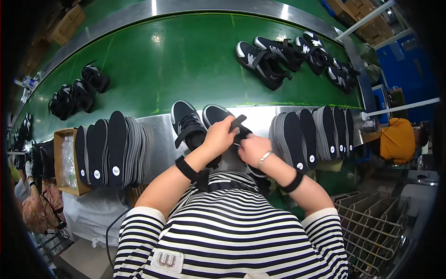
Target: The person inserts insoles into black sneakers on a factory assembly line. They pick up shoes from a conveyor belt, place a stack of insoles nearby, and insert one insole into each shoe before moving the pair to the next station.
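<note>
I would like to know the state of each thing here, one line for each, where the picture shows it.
Handled shoe, toe pointing away, partly hidden
Shoe strap, raised
Left hand, closed on the strap
Right hand, bent against the shoe, grip unclear
Other shoe, upright, unheld
Left insoles, standing, packed together
Right insoles, standing, packed together
Cardboard box, open, holding clear plastic

The wearer (223,223) has two black wristbands (186,168), one bracelet (265,156), two shoes (188,123) in front and eight round insole labels (116,171) showing.
</note>
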The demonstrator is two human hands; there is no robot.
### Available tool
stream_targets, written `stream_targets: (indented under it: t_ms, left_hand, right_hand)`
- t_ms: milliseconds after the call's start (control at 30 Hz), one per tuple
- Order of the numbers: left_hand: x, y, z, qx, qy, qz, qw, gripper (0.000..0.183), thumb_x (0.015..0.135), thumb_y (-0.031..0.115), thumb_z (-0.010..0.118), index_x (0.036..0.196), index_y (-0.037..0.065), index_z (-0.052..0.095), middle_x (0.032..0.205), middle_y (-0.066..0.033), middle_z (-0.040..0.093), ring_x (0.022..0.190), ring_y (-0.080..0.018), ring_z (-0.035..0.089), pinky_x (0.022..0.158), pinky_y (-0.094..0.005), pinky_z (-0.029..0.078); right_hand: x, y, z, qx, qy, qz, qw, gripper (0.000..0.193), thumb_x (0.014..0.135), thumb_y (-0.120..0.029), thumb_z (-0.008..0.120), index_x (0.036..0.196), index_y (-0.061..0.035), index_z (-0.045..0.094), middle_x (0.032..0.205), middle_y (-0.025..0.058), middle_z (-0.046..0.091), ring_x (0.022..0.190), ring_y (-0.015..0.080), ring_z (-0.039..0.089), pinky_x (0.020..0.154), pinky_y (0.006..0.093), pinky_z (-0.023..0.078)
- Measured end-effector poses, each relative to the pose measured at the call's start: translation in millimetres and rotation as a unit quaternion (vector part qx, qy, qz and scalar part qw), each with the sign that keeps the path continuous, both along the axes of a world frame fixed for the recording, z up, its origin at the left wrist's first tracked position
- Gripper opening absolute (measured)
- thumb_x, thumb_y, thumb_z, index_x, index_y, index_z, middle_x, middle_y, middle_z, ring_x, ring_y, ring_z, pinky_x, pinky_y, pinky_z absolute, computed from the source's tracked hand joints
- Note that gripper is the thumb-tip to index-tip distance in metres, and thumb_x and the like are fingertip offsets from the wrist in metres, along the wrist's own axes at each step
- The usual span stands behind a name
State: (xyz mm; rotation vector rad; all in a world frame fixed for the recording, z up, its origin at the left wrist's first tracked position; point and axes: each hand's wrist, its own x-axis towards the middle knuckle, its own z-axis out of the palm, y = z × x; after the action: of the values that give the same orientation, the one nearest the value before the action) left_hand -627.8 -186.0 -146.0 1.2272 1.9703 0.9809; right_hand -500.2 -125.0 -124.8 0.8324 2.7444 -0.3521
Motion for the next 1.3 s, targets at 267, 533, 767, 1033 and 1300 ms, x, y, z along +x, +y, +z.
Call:
stream_targets:
  t_ms: [267, 533, 767, 1033, 1300]
  left_hand:
    - [4.0, -5.8, -13.1, 0.058, 0.002, 0.048, 0.997, 0.025, 0.073, 0.013, 0.058, 0.095, 0.005, 0.050, 0.071, -0.0186, 0.058, 0.070, -0.0361, 0.056, 0.063, -0.0425, 0.044]
    - [2.3, -3.6, -3.0, 0.028, -0.011, 0.031, 0.999, 0.028, 0.075, 0.015, 0.058, 0.099, 0.003, 0.050, 0.075, -0.0185, 0.058, 0.071, -0.0345, 0.057, 0.062, -0.0391, 0.044]
    - [0.9, -2.8, -2.9, 0.040, -0.019, 0.030, 0.999, 0.029, 0.075, 0.015, 0.057, 0.100, 0.003, 0.050, 0.072, -0.0182, 0.058, 0.069, -0.0342, 0.057, 0.061, -0.0390, 0.044]
    - [2.6, -3.1, -4.8, 0.031, 0.012, 0.035, 0.999, 0.029, 0.075, 0.015, 0.057, 0.101, 0.005, 0.049, 0.071, -0.0187, 0.058, 0.070, -0.0352, 0.056, 0.061, -0.0407, 0.043]
    - [3.9, -5.5, -3.1, 0.033, 0.024, 0.022, 0.999, 0.027, 0.075, 0.015, 0.057, 0.099, 0.005, 0.048, 0.071, -0.0195, 0.058, 0.069, -0.0362, 0.056, 0.060, -0.0418, 0.044]
  right_hand:
    - [26.6, -4.5, 63.5, 0.019, -0.179, 0.025, 0.983, 0.025, 0.063, -0.022, 0.058, 0.083, -0.0076, 0.055, 0.083, 0.0094, 0.053, 0.077, 0.0260, 0.054, 0.070, 0.0405, 0.041]
    - [7.2, 2.1, 4.9, 0.068, -0.070, 0.135, 0.986, 0.010, 0.066, -0.011, 0.054, 0.073, -0.0054, 0.058, 0.075, 0.0110, 0.055, 0.073, 0.0247, 0.057, 0.062, 0.0356, 0.048]
    - [-37.2, 26.8, -16.7, -0.073, -0.273, 0.130, 0.950, 0.019, 0.069, -0.006, 0.052, 0.085, -0.0040, 0.063, 0.090, 0.0145, 0.061, 0.086, 0.0256, 0.058, 0.073, 0.0343, 0.047]
    - [-41.4, 16.6, -9.4, -0.029, -0.222, 0.057, 0.973, 0.022, 0.070, -0.011, 0.056, 0.091, -0.0087, 0.063, 0.092, 0.0081, 0.062, 0.087, 0.0219, 0.059, 0.072, 0.0290, 0.048]
    - [-17.2, 22.3, 24.1, -0.101, -0.346, 0.220, 0.906, 0.031, 0.074, -0.023, 0.049, 0.100, -0.0067, 0.057, 0.092, 0.0103, 0.061, 0.089, 0.0219, 0.057, 0.091, 0.0440, 0.028]
